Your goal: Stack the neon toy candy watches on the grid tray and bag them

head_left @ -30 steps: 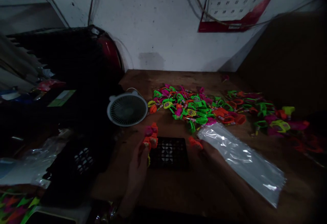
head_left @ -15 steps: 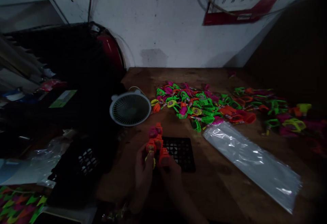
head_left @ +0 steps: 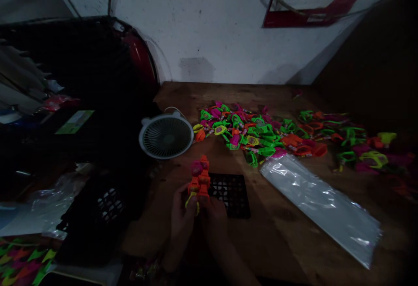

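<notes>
My left hand (head_left: 182,212) is closed round the lower left of a cluster of bright plastic toy watches (head_left: 199,176), mostly orange with a magenta one at the upper left. Its thumb lies by a yellow toy watch (head_left: 192,200) at the bottom. On the other side, my right hand (head_left: 215,216) is closed on the lowest orange toy watch (head_left: 203,191), pressed against the others. Dim light hides most of the fingertips. Right behind the hands, a black plastic lattice basket or tray (head_left: 230,195) lies on the wooden table.
A heap of coloured toy watches (head_left: 254,133) spreads across the table's back and right. Clear plastic bags (head_left: 321,205) lie stacked at the right. A small round fan (head_left: 166,136) stands to the left. Dark crates (head_left: 111,205) and a multicoloured pile (head_left: 24,260) are further left.
My right hand has moved left and slightly up, bringing its orange toy watch from beside the cluster against it. The view has shifted slightly.
</notes>
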`<state>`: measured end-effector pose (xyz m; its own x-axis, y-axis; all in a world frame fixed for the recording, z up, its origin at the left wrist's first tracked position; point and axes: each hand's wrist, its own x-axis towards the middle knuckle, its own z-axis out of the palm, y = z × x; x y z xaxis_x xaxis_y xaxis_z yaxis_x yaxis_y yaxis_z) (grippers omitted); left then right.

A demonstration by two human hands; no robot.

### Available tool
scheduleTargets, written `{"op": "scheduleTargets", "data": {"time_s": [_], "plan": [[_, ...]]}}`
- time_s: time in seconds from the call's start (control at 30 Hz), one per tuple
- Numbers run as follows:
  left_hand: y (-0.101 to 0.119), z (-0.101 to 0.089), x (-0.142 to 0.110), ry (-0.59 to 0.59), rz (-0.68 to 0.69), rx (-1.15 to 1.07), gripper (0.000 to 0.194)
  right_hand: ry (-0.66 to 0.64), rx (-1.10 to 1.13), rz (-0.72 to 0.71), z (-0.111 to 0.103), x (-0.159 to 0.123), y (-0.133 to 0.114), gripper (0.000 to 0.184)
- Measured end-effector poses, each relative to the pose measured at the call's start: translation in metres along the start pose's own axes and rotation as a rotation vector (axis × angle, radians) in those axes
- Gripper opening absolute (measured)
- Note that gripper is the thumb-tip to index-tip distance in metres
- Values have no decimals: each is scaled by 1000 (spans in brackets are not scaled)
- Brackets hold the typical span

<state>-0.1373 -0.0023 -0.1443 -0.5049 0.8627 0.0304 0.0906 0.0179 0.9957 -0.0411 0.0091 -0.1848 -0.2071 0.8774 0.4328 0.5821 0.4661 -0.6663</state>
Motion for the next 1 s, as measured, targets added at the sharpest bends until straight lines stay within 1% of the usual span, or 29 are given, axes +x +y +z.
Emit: {"op": "scheduleTargets", "data": {"time_s": [0.07,0.17,0.23,0.33,0.43,0.5,0.57,0.6,0.63,0.67,0.7,0.73,0.8,0.83,0.9,0.93,1.0], "plan": [[8,3,6,-9,2,76,40,-1,-60,-23,5,-5,2,19],[22,10,16,-29,37,154,50,-14,-96,-25,10,-11,7,20],[28,13,21,-63,116,215,56,-44,-66,25,13,-13,10,23],[29,14,25,-117,245,291,49,-107,1,106,15,-10,12,23],[25,15,25,-137,328,320,44,-191,89,63,5,2,13,24],[23,16,26,-129,358,342,44,-326,188,-39,-13,18,18,22],[21,16,26,-134,326,319,45,-427,223,-106,-41,40,31,26],[21,14,26,-143,283,277,47,-434,193,-99,-57,53,40,30],[20,11,25,-144,233,208,50,-349,87,-11,-73,66,51,35],[18,7,23,-135,187,122,54,-245,-73,70,-88,78,64,39],[15,2,21,-114,152,38,58,-179,-242,114,-101,90,76,41],[11,-4,16,-77,128,-29,62,-153,-377,121,-110,99,88,44],[-1,-15,4,6,111,-87,70,-195,-516,133,-119,108,107,47],[-8,-19,-4,49,104,-81,71,-237,-521,126,-119,109,113,46],[-22,-22,-22,109,73,-32,70,-317,-430,92,-113,105,118,41],[-28,-21,-31,130,40,14,68,-336,-376,63,-109,103,118,39],[-35,-16,-43,149,-61,194,66,-329,-355,16,-104,100,116,40]]}}
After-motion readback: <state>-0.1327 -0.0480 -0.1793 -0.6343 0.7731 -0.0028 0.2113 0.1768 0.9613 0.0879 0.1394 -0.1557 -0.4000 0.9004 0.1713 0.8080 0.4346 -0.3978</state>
